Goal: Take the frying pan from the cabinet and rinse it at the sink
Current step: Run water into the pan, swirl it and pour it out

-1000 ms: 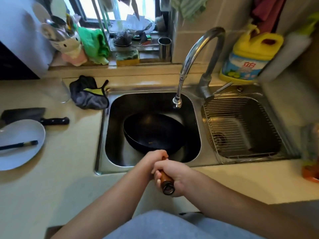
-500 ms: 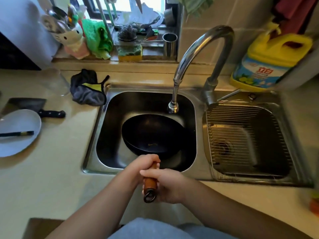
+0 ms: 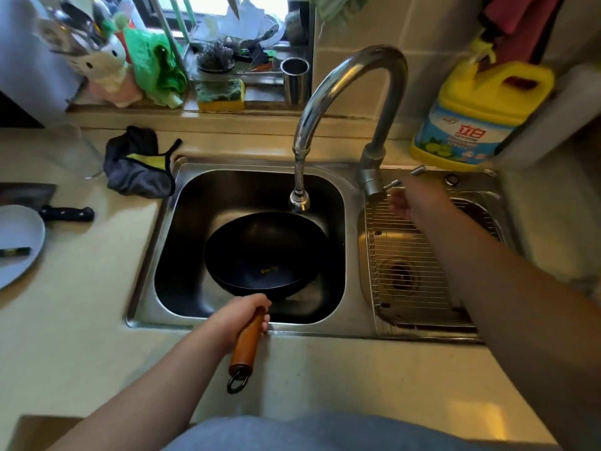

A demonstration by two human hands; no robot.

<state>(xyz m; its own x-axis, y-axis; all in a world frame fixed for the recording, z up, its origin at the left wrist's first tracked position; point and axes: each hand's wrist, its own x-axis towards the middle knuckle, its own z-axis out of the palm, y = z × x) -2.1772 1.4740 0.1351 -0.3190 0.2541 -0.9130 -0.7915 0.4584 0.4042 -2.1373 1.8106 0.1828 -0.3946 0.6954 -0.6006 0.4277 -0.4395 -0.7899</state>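
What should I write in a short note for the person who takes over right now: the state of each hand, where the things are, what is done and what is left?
Left hand: closed around the wooden handle of the frying pan, holding it in the left sink basin, under the faucet spout.
Right hand: holds nothing, reaching to the faucet lever; blurred, so contact is unclear.
Done: pan is out of the cabinet and at the sink.
Left: no water is seen running. Turn on the tap and rinse the pan; a small yellow bit lies inside it.
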